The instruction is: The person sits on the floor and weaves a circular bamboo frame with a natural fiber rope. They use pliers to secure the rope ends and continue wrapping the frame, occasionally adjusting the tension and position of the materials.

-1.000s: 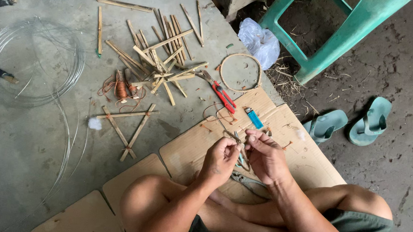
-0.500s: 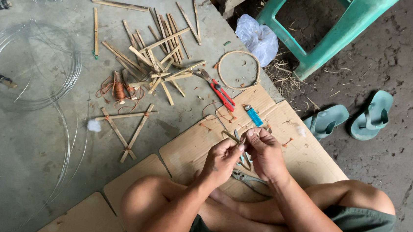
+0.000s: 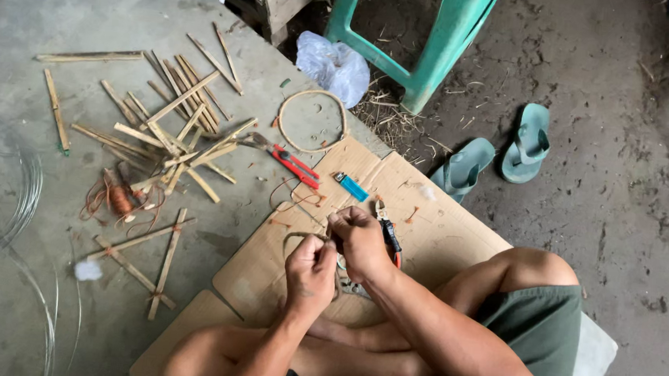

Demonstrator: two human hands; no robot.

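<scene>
My left hand (image 3: 311, 267) and my right hand (image 3: 360, 239) are both closed tight on a thin bent bamboo strip (image 3: 292, 239), just above the flat brown cardboard sheet (image 3: 435, 220). Near them lie red-handled pliers (image 3: 295, 165), a small blue lighter (image 3: 350, 187) and rough split bamboo sticks (image 3: 165, 131) on the grey concrete floor (image 3: 8, 91).

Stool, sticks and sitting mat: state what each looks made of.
Stool: likely moulded plastic, its green surface uniform and smooth. Sticks: probably split bamboo or wood, pale tan, matte, with raw uneven ends. Sitting mat: flattened cardboard, dull brown, with fold creases and flap edges.
</scene>
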